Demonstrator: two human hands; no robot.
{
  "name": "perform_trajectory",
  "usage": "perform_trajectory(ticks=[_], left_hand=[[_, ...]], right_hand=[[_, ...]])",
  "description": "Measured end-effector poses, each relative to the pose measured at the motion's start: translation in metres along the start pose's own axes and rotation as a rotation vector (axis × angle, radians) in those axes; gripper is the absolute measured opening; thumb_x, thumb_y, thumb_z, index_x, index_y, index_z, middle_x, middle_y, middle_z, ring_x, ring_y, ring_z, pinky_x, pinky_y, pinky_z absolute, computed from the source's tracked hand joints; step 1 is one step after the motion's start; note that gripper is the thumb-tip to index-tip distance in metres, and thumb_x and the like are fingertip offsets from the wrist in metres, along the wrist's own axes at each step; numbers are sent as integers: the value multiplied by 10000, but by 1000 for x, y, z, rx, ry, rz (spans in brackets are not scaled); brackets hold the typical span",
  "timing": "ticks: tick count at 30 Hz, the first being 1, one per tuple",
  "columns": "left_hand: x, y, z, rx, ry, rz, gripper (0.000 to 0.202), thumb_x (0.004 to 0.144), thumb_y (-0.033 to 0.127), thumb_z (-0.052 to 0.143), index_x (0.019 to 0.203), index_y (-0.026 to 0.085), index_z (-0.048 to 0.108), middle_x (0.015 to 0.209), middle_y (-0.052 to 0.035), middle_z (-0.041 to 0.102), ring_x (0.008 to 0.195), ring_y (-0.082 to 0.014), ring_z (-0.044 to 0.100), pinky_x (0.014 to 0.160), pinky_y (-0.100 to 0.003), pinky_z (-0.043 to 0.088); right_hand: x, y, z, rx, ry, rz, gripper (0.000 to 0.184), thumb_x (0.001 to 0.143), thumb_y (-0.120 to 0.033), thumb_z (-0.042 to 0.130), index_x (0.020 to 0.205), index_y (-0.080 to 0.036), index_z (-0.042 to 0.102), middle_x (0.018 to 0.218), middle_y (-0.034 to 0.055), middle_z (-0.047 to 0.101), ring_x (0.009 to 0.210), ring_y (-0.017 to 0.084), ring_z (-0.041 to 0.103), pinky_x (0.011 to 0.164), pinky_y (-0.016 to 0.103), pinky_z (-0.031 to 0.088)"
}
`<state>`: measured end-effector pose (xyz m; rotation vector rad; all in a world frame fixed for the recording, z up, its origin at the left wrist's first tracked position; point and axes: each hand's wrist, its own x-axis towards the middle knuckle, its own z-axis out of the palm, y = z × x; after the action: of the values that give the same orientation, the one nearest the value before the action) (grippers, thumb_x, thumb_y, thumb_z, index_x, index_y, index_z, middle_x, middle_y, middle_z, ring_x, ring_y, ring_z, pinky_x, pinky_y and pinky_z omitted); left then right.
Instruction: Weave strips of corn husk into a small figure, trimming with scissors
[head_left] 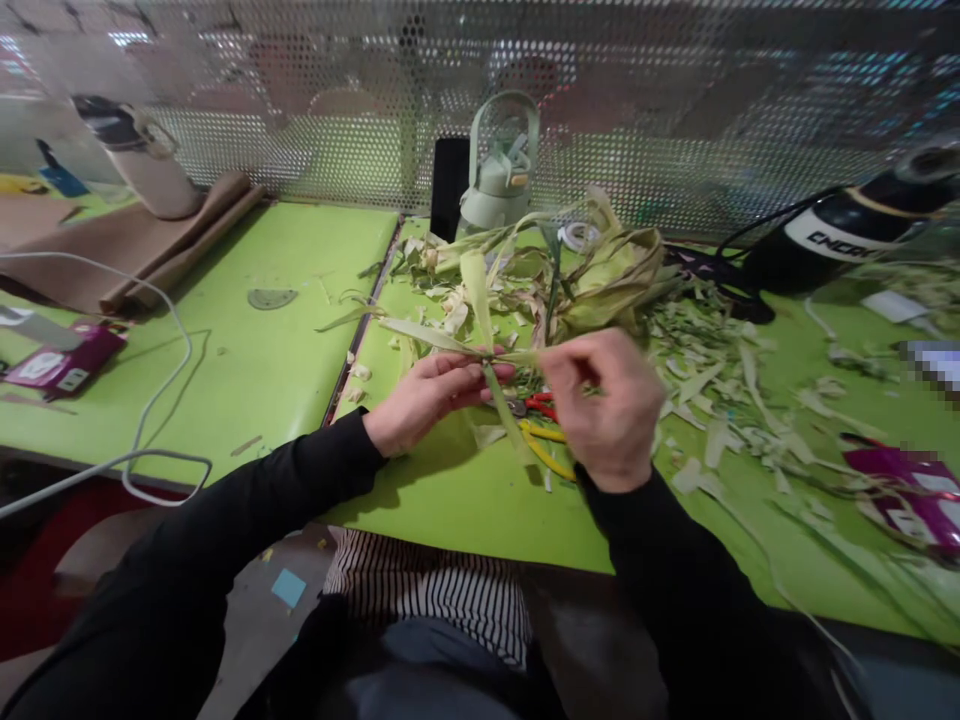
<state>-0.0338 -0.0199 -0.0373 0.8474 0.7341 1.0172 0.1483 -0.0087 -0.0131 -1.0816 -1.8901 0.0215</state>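
Note:
My left hand point(431, 395) pinches pale green leaf strips point(457, 340) that cross above the green table point(247, 360). My right hand point(607, 405) is closed on the same strips from the right, fingers curled. Both hands hover just over the table's front middle. Under them lie tools with red handles point(541, 403) and yellow handles point(551, 450). Behind the hands a heap of dried leaves and husks point(592, 275) is piled up.
Leaf scraps point(720, 400) litter the right half of the table. A pale green bottle point(501, 165) and a dark phone point(449, 187) stand at the perforated back wall. A white cable point(150, 400), purple packets point(56, 365) and a brown roll point(180, 245) lie at left.

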Motion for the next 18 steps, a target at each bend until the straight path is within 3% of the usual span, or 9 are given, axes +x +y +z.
perform_trajectory(ticks=[3, 8, 13, 18], left_hand=[[5, -1, -5, 117, -30, 98, 199, 862, 279, 639, 929, 102, 699, 898, -73, 721, 808, -114, 643, 873, -276, 514], [8, -1, -12, 489, -36, 215, 200, 894, 283, 587, 805, 110, 634, 742, -23, 629, 727, -113, 581, 763, -266, 501], [1, 0, -12, 965, 12, 418, 163, 926, 220, 508, 809, 143, 592, 687, 10, 545, 641, -103, 485, 647, -236, 422], [-6, 2, -6, 1137, 57, 505, 179, 950, 246, 457, 834, 172, 572, 654, 23, 509, 586, -100, 434, 602, -225, 385]], right_hand=[[-10, -12, 8, -109, -235, -119, 285, 911, -442, 599, 770, -193, 603, 745, 63, 672, 685, 191, 583, 626, 321, 428], [-13, -19, 8, 9, -389, 34, 223, 957, -310, 516, 766, -200, 550, 633, -1, 573, 561, 133, 496, 548, 276, 349], [-10, -26, -1, 153, -446, 94, 240, 952, -269, 494, 720, -213, 466, 589, -39, 465, 523, 108, 424, 531, 264, 316], [-14, -31, 2, 84, -415, -42, 257, 945, -229, 472, 692, -216, 432, 603, -29, 459, 546, 116, 429, 558, 271, 333]])
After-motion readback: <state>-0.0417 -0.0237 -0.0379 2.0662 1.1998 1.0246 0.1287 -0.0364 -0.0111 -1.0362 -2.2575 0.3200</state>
